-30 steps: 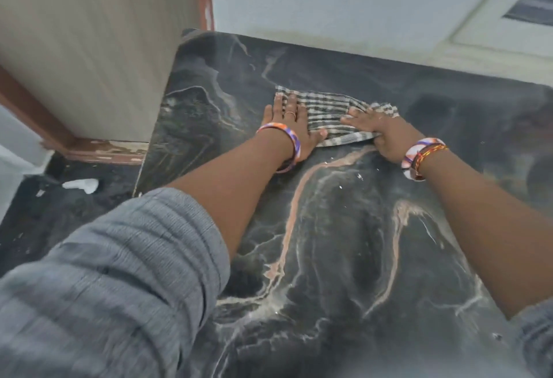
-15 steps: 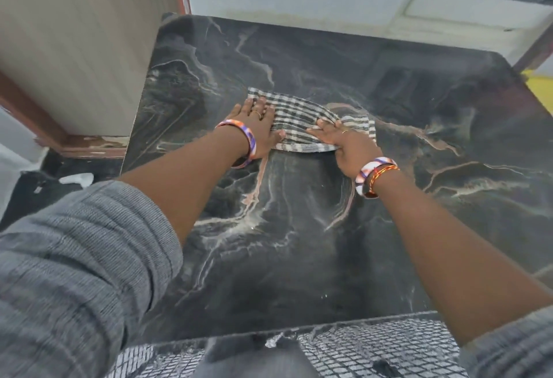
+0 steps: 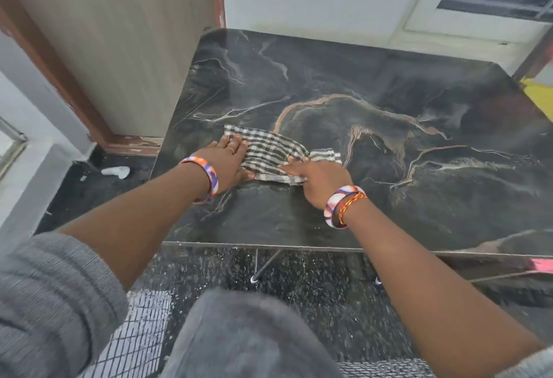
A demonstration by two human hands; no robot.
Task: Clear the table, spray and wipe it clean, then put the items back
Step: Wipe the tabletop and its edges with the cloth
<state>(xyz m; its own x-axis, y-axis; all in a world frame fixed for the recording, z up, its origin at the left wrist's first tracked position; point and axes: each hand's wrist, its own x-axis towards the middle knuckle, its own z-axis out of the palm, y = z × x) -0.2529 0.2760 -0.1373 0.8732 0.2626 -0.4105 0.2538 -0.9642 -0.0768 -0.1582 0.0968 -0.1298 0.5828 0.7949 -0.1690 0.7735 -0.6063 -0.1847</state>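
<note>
Your checked cloth (image 3: 273, 153) lies flat on the dark marble tabletop (image 3: 389, 144), in its near-left part, and both your hands are on it with nothing else standing on the stone. Your left hand (image 3: 229, 159) presses down on the cloth's left end with straight fingers laid flat, holding nothing; your right hand (image 3: 318, 177) does the same at the near right edge, fingers stretched out over the fabric and not curled round it. The cloth's long axis runs left to right across the table, tilting slightly towards you at its right end, where a small striped tail (image 3: 326, 156) pokes out beyond your right fingers (it points at the pale vein in the marble). Each hand covers one end, so neither is the nearer; the cloth sits just ahead of your palms, away from you. By the look of it you are mid-wipe, and the wide unwiped stretch lies to the right and far side, so the next stroke would best push broadside that way.
</note>
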